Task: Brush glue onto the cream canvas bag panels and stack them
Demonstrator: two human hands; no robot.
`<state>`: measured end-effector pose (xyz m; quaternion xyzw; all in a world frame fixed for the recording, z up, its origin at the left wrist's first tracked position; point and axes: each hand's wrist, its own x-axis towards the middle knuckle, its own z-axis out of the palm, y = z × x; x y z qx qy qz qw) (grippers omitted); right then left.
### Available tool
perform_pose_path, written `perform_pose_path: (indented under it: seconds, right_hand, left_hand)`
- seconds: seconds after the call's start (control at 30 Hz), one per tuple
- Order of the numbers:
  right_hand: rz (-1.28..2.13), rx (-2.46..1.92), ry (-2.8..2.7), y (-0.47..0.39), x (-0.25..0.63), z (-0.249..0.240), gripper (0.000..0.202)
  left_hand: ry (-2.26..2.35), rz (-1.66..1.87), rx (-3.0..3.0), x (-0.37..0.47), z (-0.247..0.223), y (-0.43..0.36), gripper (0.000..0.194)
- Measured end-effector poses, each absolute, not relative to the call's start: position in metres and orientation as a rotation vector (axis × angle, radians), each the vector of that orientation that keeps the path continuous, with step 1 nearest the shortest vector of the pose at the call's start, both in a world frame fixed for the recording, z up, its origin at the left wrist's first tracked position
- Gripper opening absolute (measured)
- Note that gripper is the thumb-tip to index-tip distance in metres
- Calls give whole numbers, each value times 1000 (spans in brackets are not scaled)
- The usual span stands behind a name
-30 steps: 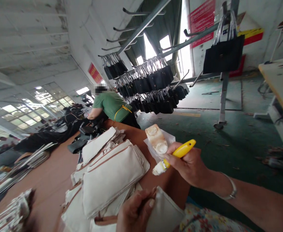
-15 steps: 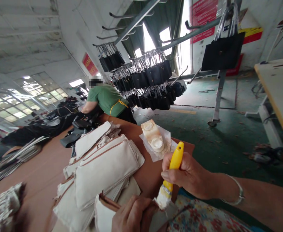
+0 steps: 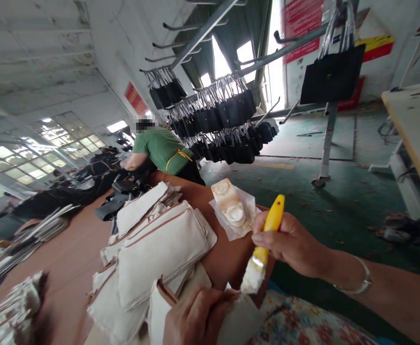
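My right hand [image 3: 289,242] is closed round the yellow handle of a brush [image 3: 273,218]. Its bristles [image 3: 253,277], caked in white, are at the edge of a cream fabric piece [image 3: 240,318] in my lap area. My left hand [image 3: 200,314] grips that piece, fingers bent over it; its brown-edged part shows to the left. Beyond lies a pile of cream pouches [image 3: 159,254] with brown trim. A stained container with white paste [image 3: 234,213] rests on a white sheet [image 3: 227,230] near the table's corner.
The brown tabletop [image 3: 66,254] also bears cream pieces [image 3: 16,306] at left and black bags [image 3: 112,201] farther back. A person in green [image 3: 166,151] bends over the far side. Racks of black bags [image 3: 227,112] stand behind; another table [image 3: 414,124] is at right.
My right hand and the brush have moved up and slightly right, and the bristles have shifted along the edge of the piece. The view has shifted slightly.
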<state>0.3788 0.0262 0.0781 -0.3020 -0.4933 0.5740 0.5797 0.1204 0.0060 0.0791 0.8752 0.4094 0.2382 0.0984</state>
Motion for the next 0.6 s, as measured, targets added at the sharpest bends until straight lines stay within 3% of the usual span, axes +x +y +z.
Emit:
perform_pose_path:
  seconds: [0.07, 0.2, 0.3, 0.4, 0.6]
  right_hand:
    - [1306, -704, -934, 30, 392, 81, 15]
    - [1219, -571, -682, 38, 416, 98, 16]
    - [1219, -507, -653, 38, 426, 105, 19]
    - [1230, -538, -656, 35, 427, 97, 18]
    - [1190, -714, -729, 49, 406, 52, 16]
  left_hand:
    - [1138, 723, 2450, 121, 108, 11, 15]
    - [1075, 915, 2233, 114, 178, 19, 69]
    - [1215, 1021, 2175, 95, 205, 23, 90]
    - [1492, 898, 2033, 51, 196, 30, 88]
    - [1971, 669, 1719, -54, 116, 33, 53]
